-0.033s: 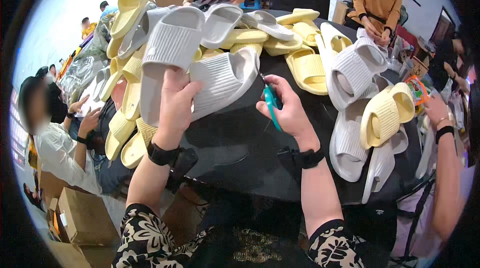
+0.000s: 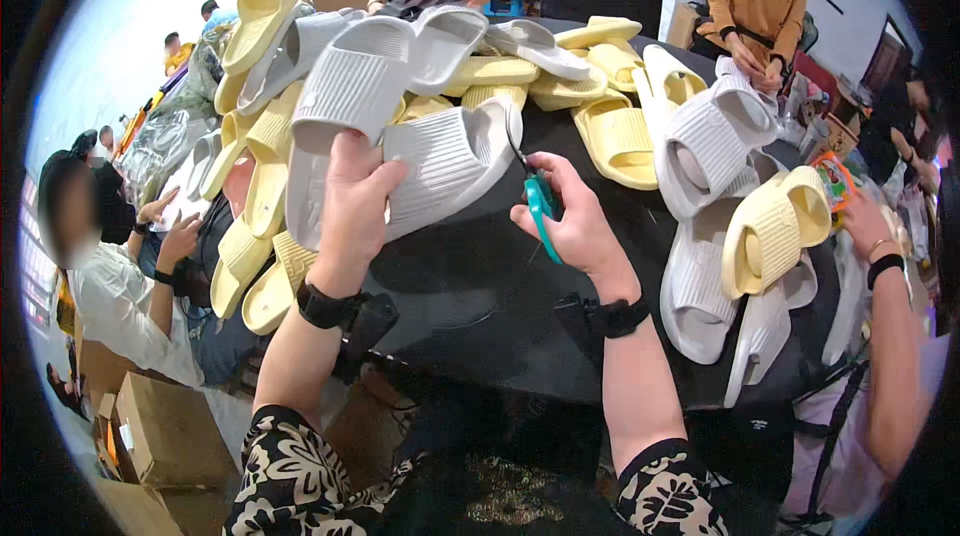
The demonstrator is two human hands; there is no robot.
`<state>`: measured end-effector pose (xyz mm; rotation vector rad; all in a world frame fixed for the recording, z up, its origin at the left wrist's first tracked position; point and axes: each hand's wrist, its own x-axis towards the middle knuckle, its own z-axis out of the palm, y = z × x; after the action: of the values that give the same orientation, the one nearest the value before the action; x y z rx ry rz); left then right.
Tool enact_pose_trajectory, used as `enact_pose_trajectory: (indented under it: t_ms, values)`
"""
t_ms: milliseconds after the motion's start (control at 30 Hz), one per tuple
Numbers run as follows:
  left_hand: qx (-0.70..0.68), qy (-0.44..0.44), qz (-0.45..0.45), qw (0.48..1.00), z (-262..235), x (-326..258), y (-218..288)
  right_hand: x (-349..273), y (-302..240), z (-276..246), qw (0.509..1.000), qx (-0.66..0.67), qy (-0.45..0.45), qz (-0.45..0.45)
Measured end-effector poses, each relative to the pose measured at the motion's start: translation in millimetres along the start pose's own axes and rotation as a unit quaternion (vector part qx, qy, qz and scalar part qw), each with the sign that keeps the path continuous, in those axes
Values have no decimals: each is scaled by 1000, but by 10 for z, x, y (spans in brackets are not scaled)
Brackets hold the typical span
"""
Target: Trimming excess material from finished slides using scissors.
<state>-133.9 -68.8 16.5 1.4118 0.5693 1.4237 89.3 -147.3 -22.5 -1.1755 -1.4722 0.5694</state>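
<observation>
A pair of ribbed grey slides is in my left hand (image 2: pixel 357 198). The left slide (image 2: pixel 350 81) tilts upright, and the other slide (image 2: pixel 430 164) lies across to its right, its open end facing my right hand. My fingers are wrapped round the pair where the two meet, the thumb pointing right. My right hand (image 2: pixel 585 221) is closed round the teal handles of a pair of scissors (image 2: pixel 541 208). Their dark blades point up alongside the right edge of the second slide. Whether the blades touch it, I cannot tell.
Yellow and grey slides (image 2: pixel 485 71) lie heaped along the far side of the black table (image 2: pixel 450 291). More slides (image 2: pixel 705 136) are stacked at the right. Several people work around the table; a co-worker's arm (image 2: pixel 890 336) reaches in at right. Cardboard boxes (image 2: pixel 175 431) stand lower left.
The pair of slides has shifted slightly to the right in my left hand. More of the scissor blades shows beside the slide's edge. My right hand has hardly moved.
</observation>
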Motion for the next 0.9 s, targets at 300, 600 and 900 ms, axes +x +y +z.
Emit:
enact_pose_trajectory:
  t_ms: [300,600,900]
  values:
    - [1,46,-20,999,86,-59,-261,9,-68,20,996,-26,-39,81]
    - [16,36,3,999,228,-151,-383,11,105,76,992,-76,-34,97]
    - [55,16,38,998,176,-182,-398,31,135,76,993,-94,5,67]
